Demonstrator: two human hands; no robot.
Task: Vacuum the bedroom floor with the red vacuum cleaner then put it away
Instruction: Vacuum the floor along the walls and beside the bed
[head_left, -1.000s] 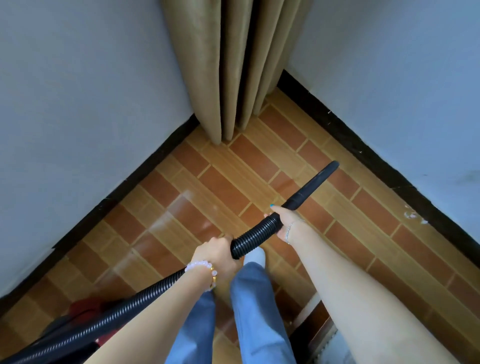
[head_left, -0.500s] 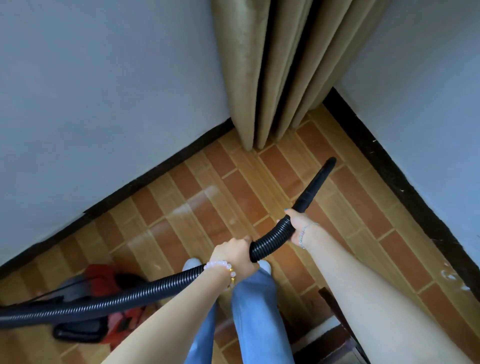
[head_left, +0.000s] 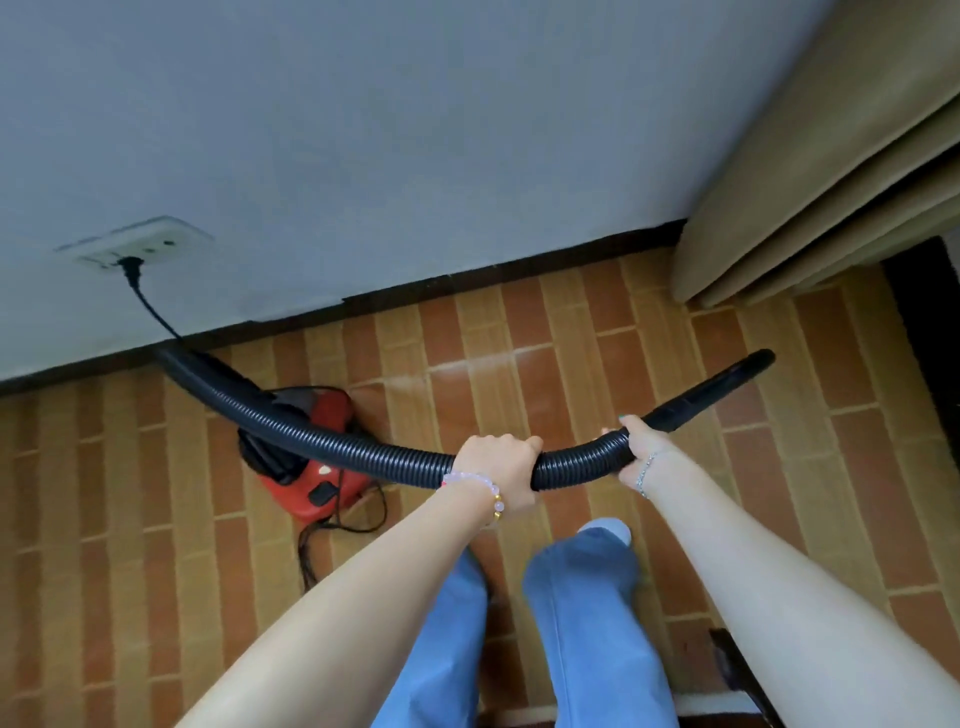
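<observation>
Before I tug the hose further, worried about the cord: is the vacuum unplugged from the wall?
No, the black plug sits in the wall socket, its cord running down towards the red vacuum.

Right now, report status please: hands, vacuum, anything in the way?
Left hand, right hand both grip hose. Red vacuum plugged in. Cord loose near feet.

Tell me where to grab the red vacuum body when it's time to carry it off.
Likely the black handle running along the top of the red vacuum; come from above. The hose arches over it, so reach in beside that. Both hands hold the hose now.
</observation>
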